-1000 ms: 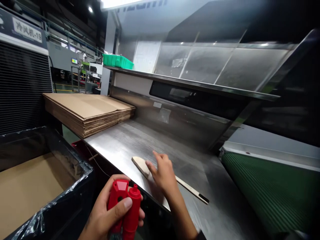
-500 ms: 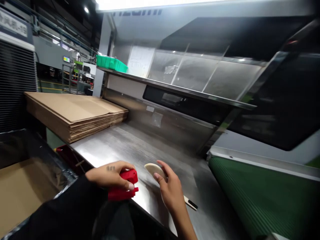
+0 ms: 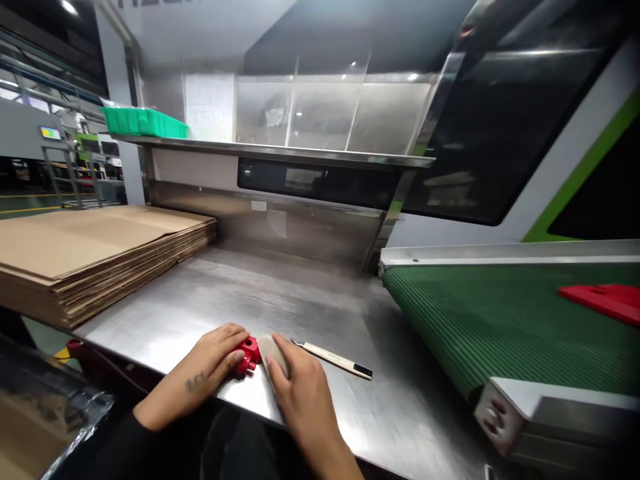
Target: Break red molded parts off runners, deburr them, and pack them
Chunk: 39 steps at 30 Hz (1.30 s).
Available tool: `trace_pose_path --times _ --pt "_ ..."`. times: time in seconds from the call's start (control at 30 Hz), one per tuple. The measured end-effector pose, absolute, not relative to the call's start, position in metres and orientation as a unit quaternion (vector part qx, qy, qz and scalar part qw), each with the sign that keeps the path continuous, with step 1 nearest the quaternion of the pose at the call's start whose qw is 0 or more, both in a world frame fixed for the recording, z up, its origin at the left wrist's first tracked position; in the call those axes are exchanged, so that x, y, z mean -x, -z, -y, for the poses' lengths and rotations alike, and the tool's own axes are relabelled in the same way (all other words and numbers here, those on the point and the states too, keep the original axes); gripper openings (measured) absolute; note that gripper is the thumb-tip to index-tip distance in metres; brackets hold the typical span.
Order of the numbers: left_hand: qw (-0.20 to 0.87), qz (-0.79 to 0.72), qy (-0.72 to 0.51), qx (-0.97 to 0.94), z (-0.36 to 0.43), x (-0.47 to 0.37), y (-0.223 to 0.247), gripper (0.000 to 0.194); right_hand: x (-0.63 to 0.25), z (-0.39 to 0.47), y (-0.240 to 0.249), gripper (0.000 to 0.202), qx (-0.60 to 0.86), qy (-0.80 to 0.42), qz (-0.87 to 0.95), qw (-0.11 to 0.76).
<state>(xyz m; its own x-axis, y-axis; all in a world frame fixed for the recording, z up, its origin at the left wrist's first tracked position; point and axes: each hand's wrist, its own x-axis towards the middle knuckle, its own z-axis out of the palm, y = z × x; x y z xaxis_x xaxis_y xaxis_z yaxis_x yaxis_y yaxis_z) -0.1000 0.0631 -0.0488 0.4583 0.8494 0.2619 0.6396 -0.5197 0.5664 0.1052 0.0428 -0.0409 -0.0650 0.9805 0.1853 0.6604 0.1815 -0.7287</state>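
Note:
My left hand (image 3: 213,363) is closed around a red plastic part (image 3: 249,353) at the front edge of the metal table (image 3: 240,293). In my right hand (image 3: 305,383) is a flat, rounded, pale grey-beige pad (image 3: 273,353), gripped between thumb and fingers. The pad's edge is up against the end of the red part, or very close to it. Most of the red part is hidden under my left palm. Just beyond my right hand lies a slim cream-coloured tool with a black end (image 3: 337,360), probably a knife.
Flat cardboard sheets (image 3: 105,240) are stacked on the left of the table. A green ribbed conveyor belt (image 3: 490,327) runs along the right, carrying another red part (image 3: 603,300). A green bin (image 3: 145,123) stands on the shelf (image 3: 280,150) at the back.
My view has swung right, bringing the red part on the belt into sight. The pad and the held red part have come together; they were apart before.

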Motion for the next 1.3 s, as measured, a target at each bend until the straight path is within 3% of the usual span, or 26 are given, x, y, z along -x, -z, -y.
trace_pose_path --times 0.43,1.0,1.13,1.3 --pt "0.093 -0.461 -0.285 -0.835 -0.065 0.092 0.073 0.044 -0.083 -0.052 0.048 0.049 0.64 -0.18 0.683 0.302" --pt "0.077 -0.464 -0.27 -0.84 -0.056 0.088 0.063 0.039 -0.08 -0.049 0.051 0.05 0.655 -0.161 0.672 0.306" --pt "0.07 -0.47 -0.27 -0.838 -0.055 0.087 0.066 0.039 -0.079 -0.043 0.052 0.06 0.658 -0.185 0.657 0.319" --pt "0.071 -0.476 -0.268 -0.835 -0.057 0.086 0.07 0.04 -0.083 -0.044 0.053 0.051 0.652 -0.169 0.676 0.298"
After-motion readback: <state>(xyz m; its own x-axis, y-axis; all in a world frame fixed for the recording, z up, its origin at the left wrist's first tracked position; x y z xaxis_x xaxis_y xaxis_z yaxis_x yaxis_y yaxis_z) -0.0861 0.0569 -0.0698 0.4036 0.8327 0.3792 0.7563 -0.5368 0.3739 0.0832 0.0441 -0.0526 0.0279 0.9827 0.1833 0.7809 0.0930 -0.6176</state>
